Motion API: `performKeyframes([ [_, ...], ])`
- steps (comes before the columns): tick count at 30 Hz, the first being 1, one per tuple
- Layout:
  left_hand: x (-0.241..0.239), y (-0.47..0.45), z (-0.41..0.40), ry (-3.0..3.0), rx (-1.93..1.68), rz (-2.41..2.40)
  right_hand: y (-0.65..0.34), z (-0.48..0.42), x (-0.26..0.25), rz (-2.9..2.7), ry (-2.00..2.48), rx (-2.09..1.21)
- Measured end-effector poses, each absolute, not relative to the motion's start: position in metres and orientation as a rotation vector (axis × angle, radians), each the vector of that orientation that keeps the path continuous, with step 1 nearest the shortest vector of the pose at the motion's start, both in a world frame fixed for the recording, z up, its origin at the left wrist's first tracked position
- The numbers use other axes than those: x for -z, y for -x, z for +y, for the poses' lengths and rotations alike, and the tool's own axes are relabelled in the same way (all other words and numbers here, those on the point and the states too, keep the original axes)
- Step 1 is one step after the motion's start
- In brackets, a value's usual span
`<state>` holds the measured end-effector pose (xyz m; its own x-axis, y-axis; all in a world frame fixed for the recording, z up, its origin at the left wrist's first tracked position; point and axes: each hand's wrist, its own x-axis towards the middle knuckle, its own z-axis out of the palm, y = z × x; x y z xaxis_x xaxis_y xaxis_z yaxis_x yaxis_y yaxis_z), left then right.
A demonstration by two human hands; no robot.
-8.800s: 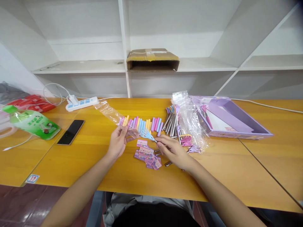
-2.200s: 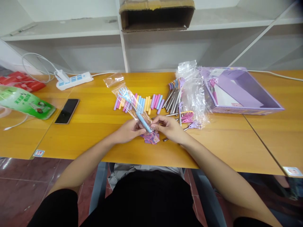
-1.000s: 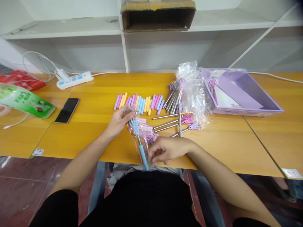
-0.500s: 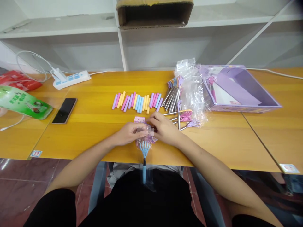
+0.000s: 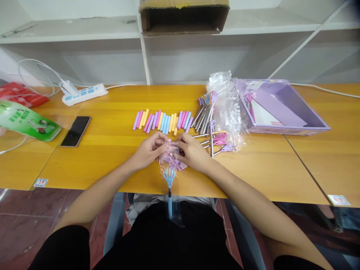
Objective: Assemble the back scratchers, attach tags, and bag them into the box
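Observation:
A clear plastic bag (image 5: 176,208) hangs over the table's front edge toward my lap. Inside it is a small light-blue back scratcher (image 5: 170,180), its hand-shaped claw pointing up toward my hands. My left hand (image 5: 149,150) is closed, thumb and fingers pinching the bag's top end from the left. From the right, my right hand (image 5: 193,153) grips the same end with bent fingers, some of them hidden. Pink printed cards (image 5: 176,164) lie beneath and between the hands, partly covered by the film.
Coloured handle sleeves (image 5: 163,122) lie in a row beyond my hands. To the right are several metal-rod scratchers (image 5: 206,116), loose clear bags (image 5: 227,108) and a purple box (image 5: 289,129). A phone (image 5: 75,131), green pouch (image 5: 28,122) and power strip (image 5: 84,94) are on the left.
My left hand has shifted slightly up and left on the bag's top end, uncovering more of the film and pink cards. The scratcher has moved slightly left.

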<state>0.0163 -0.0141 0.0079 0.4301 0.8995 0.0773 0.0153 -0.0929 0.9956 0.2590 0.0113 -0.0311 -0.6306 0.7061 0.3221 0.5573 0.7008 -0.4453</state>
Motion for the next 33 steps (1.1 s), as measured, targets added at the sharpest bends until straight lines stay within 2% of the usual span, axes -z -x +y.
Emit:
performKeyframes([
  [5, -0.001, -0.018, -0.014, -1.424, -0.973, 0.782, -0.260, 0.012, 0.031, -2.361, 0.990, -0.474],
  [9, -0.003, -0.017, -0.013, -1.474, -0.894, 0.781, -0.264, 0.013, 0.024, -2.228, 0.999, -0.665],
  [17, -0.008, -0.016, -0.015, -1.494, -0.866, 0.779, -0.271, 0.008, 0.001, -1.513, 1.055, -1.005],
  [23, -0.001, -0.017, -0.016, -1.426, -0.841, 0.754, -0.268, -0.010, -0.010, -1.540, 0.861, -1.249],
  [33, 0.001, -0.017, -0.015, -1.316, -0.866, 0.720, -0.266, -0.006, 0.000, -1.735, 0.884, -1.032],
])
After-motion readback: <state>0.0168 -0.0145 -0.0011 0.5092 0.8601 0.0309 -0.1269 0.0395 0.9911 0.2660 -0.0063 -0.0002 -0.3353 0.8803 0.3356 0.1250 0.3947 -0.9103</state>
